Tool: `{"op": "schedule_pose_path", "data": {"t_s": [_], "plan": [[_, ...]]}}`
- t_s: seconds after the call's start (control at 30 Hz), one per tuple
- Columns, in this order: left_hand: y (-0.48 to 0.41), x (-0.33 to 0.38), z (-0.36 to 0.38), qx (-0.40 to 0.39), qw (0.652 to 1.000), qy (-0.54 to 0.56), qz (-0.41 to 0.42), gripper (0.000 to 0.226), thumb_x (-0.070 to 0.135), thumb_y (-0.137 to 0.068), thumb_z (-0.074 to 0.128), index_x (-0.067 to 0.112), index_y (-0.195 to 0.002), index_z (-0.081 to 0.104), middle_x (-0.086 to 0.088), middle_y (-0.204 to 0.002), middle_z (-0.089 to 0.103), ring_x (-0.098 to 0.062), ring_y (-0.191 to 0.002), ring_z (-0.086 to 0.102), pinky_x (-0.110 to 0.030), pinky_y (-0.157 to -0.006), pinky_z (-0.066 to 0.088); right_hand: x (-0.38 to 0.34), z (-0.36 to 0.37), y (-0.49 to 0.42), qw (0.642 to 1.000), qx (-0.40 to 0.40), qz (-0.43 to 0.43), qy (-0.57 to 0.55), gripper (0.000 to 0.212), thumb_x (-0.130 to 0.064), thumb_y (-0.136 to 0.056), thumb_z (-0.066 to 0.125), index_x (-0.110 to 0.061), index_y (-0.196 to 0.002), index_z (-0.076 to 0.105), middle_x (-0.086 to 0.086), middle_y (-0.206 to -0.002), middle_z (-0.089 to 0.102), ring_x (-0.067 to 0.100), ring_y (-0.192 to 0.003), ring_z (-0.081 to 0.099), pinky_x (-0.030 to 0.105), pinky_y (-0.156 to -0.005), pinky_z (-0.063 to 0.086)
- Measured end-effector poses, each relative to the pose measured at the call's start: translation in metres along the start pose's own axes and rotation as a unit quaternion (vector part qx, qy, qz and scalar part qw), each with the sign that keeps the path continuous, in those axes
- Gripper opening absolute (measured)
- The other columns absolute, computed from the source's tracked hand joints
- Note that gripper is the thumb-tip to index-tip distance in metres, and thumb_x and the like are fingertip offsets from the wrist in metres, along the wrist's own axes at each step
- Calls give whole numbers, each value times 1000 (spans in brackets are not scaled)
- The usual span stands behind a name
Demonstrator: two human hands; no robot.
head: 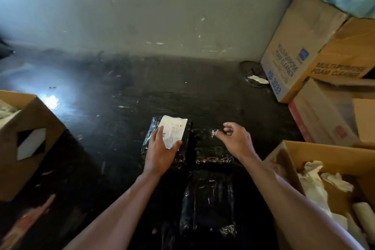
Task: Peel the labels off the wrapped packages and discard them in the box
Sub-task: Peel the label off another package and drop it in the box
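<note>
The label (173, 130), thin soft paper, lay mid-frame on the black wrapped package (168, 144); your left hand (162, 152) pinned it, loose; your right hand (236, 138) pinched a scrap. Take its lifted corner.

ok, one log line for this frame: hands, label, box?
left hand: on labelled package | label: attached | right hand: pinching scrap | box: holds peeled labels

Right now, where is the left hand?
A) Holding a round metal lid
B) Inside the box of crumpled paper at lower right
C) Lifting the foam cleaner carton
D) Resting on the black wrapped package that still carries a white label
D: the left hand lies on the labelled package, thumb and fingers at the edge of its white label.
</note>
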State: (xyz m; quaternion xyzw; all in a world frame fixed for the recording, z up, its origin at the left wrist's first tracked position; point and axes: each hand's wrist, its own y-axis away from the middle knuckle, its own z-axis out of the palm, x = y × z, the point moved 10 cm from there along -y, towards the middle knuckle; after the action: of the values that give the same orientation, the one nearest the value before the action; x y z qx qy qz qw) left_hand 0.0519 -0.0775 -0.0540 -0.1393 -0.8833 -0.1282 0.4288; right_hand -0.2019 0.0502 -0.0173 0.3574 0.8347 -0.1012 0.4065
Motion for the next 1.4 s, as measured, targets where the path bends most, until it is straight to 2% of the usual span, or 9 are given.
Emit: {"op": "schedule_pose_path", "data": {"t_s": [0.23, 0.5, 0.67, 0.8, 0.97, 1.07, 1.13, 1.27, 1.4], "plan": [[-29, -38, -28, -3, 999, -21, -26, 93, 52, -84, 71, 20, -157, 22, 0, -163, 21, -24, -145, 31, -46, -113, 37, -35, 68, -25, 999, -41, -24, 21, 58, -43, -85, 72, -17, -135, 59, -1, -124, 65, 11, -107, 62, 31, -95, 50], [-50, -57, -8, -101, 994, -31, -18, 112, 56, -77, 76, 21, -160, 8, 6, -167, 4, -19, -152, 12, -45, -117, 25, -65, 121, -59, 994, -56, -61, 78, 46, -34, -89, 71, -14, -130, 64, 4, -121, 64, 17, -110, 62, 29, -92, 49], [-65, -61, -4, -99, 995, 1, -17, 114, 53, -75, 79, 22, -159, 10, 5, -166, 10, -17, -151, 14, -44, -118, 24, -77, 146, -83, 986, -61, -69, 142, 44, -30, -93, 68, -9, -131, 64, 11, -128, 62, 22, -116, 62, 26, -92, 46], [-73, -66, -1, -101, 995, 17, -21, 114, 52, -73, 81, 21, -159, 13, 4, -165, 19, -17, -149, 23, -42, -117, 30, -67, 157, -98, 984, -119, -26, 128, 50, -34, -90, 71, -8, -132, 63, 10, -131, 65, 22, -117, 63, 28, -92, 46], [-72, -71, -2, -77, 996, 40, -17, 113, 48, -71, 85, 21, -158, 18, 3, -162, 26, -17, -146, 29, -44, -115, 36, -68, 159, -108, 974, -178, -5, 143, 33, -31, -86, 77, -11, -112, 75, 3, -115, 73, 18, -108, 67, 26, -84, 46], [-71, -73, -3, -72, 996, 48, -21, 114, 49, -69, 86, 23, -158, 19, 5, -162, 28, -15, -146, 29, -45, -115, 36, -72, 157, -111, 978, -163, 5, 131, 18, -26, -80, 83, -15, -93, 79, -1, -95, 76, 12, -90, 70, 24, -72, 50], [-69, -72, -5, -65, 996, 56, -20, 114, 48, -68, 86, 25, -158, 19, 6, -162, 28, -14, -146, 29, -45, -115, 35, -72, 155, -110, 981, -151, 14, 118, 14, -23, -77, 85, -17, -88, 78, -3, -91, 75, 10, -85, 69, 22, -68, 50], [-64, -67, -7, -55, 997, 46, 6, 109, 46, -73, 84, 25, -158, 19, 9, -164, 22, -12, -148, 23, -41, -119, 28, -66, 156, -109, 987, -145, 38, 64, 9, -16, -79, 83, -17, -83, 76, -1, -93, 74, 11, -88, 70, 25, -73, 54], [-63, -64, -5, -64, 997, 36, 14, 105, 45, -75, 82, 24, -158, 20, 9, -164, 19, -13, -149, 22, -43, -119, 27, -71, 154, -105, 993, -110, 21, 49, 7, -14, -81, 81, -14, -86, 75, -1, -90, 73, 13, -86, 70, 32, -78, 59]]}}
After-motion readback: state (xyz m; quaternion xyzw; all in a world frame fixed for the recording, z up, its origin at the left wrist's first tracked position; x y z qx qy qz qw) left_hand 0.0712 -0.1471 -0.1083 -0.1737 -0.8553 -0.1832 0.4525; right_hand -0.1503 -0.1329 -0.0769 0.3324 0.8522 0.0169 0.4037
